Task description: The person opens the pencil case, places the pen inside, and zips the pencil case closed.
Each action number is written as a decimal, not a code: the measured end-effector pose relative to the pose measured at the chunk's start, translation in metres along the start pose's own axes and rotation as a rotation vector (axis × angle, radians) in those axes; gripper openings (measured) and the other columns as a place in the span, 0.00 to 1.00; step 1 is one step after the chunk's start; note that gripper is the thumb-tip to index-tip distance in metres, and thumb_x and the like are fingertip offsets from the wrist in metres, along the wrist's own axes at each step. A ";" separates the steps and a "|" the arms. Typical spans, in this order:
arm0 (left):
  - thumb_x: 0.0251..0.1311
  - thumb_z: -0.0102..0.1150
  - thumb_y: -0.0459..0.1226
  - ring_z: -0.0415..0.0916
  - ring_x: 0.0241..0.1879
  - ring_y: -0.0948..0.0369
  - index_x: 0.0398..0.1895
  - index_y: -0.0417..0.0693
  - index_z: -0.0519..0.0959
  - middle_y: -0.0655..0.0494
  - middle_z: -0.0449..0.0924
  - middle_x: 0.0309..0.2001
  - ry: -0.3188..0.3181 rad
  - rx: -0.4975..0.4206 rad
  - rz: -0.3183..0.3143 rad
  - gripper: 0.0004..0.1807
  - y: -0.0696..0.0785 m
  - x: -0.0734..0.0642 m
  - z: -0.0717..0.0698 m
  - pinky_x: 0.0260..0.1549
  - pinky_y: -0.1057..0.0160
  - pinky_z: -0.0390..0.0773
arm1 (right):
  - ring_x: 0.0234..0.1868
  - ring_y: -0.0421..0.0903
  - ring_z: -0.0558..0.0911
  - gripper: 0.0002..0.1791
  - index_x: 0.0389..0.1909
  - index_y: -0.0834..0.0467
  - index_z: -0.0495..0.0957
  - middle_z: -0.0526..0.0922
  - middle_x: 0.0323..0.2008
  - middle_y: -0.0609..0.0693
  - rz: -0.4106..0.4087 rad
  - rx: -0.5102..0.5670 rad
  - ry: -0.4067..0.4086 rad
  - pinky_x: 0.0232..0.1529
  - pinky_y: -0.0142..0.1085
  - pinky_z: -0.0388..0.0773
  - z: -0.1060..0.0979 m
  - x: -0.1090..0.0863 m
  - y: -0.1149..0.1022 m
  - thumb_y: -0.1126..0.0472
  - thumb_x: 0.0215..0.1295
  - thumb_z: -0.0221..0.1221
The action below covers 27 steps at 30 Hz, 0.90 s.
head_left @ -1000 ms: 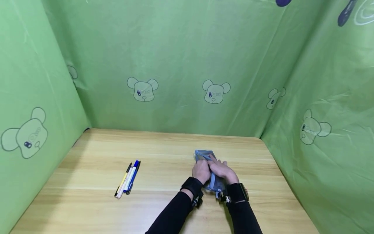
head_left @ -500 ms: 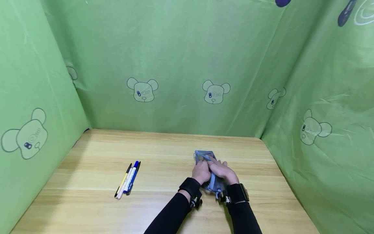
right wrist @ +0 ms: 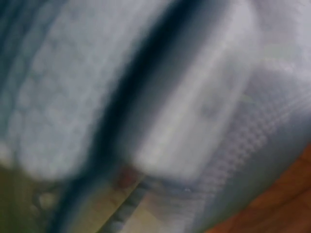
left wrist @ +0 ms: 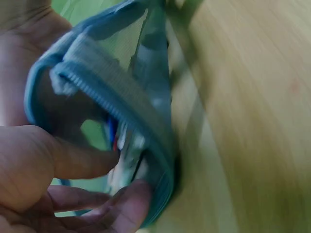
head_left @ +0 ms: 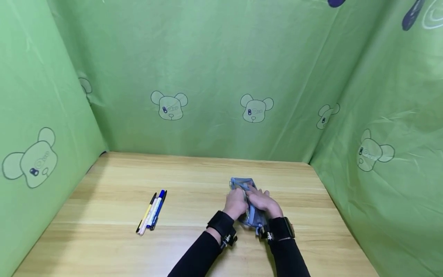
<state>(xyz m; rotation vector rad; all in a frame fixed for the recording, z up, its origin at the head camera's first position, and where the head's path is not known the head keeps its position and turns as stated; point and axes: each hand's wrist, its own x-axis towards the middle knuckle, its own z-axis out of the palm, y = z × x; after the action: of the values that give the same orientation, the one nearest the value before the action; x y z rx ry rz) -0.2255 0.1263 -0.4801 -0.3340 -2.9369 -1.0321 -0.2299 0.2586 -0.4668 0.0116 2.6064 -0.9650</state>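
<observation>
A blue see-through mesh pencil case lies on the table, its zipped mouth spread wide in the left wrist view. My left hand reaches into that mouth, thumb and fingers closing on a slim pen among others inside. From the right side my right hand holds the case by its edge, fingers over the mesh. Close up in the right wrist view, the mesh and a blurred pale block-like shape fill most of the picture.
Several pens lie side by side on the wooden table, left of the hands. A green cloth with bear-head prints stands round the back and both sides.
My left wrist and forearm have shifted slightly left, and more of the case's mouth shows beside the hand. The right hand keeps its place on the case.
</observation>
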 end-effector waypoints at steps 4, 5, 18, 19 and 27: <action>0.49 0.67 0.29 0.83 0.31 0.49 0.20 0.42 0.79 0.44 0.85 0.32 0.064 -0.008 0.003 0.06 0.000 -0.012 -0.014 0.25 0.55 0.80 | 0.79 0.73 0.34 0.34 0.81 0.53 0.49 0.49 0.81 0.60 0.016 -0.016 -0.004 0.74 0.73 0.32 0.002 -0.002 0.001 0.46 0.79 0.34; 0.50 0.66 0.29 0.81 0.29 0.51 0.19 0.43 0.78 0.44 0.85 0.31 0.076 -0.012 0.003 0.08 0.000 -0.014 -0.019 0.22 0.57 0.78 | 0.79 0.74 0.33 0.34 0.81 0.52 0.48 0.48 0.81 0.59 0.021 -0.021 -0.005 0.73 0.74 0.32 0.002 -0.002 0.001 0.46 0.79 0.34; 0.56 0.71 0.35 0.80 0.28 0.51 0.32 0.38 0.83 0.45 0.82 0.27 0.184 0.079 -0.008 0.08 -0.019 -0.040 -0.060 0.23 0.57 0.78 | 0.78 0.76 0.34 0.34 0.81 0.51 0.48 0.47 0.81 0.60 0.015 -0.055 -0.009 0.71 0.76 0.31 0.002 -0.002 0.000 0.45 0.78 0.35; 0.56 0.71 0.36 0.80 0.28 0.51 0.33 0.38 0.84 0.45 0.82 0.27 0.196 0.098 -0.017 0.09 -0.022 -0.043 -0.063 0.24 0.57 0.79 | 0.78 0.76 0.34 0.34 0.81 0.51 0.48 0.47 0.81 0.60 0.011 -0.059 -0.011 0.71 0.76 0.31 0.002 -0.002 0.000 0.45 0.78 0.34; 0.58 0.71 0.36 0.82 0.28 0.48 0.35 0.36 0.85 0.42 0.84 0.29 0.266 0.136 -0.079 0.10 -0.042 -0.053 -0.086 0.26 0.53 0.81 | 0.79 0.74 0.33 0.34 0.82 0.48 0.47 0.45 0.81 0.61 0.019 -0.075 -0.017 0.72 0.75 0.34 0.000 -0.004 -0.001 0.44 0.78 0.33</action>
<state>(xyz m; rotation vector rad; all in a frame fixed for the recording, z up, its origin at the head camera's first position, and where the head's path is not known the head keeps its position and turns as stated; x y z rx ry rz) -0.1875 0.0306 -0.4433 -0.0708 -2.7776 -0.8066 -0.2268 0.2586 -0.4647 0.0086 2.6198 -0.8572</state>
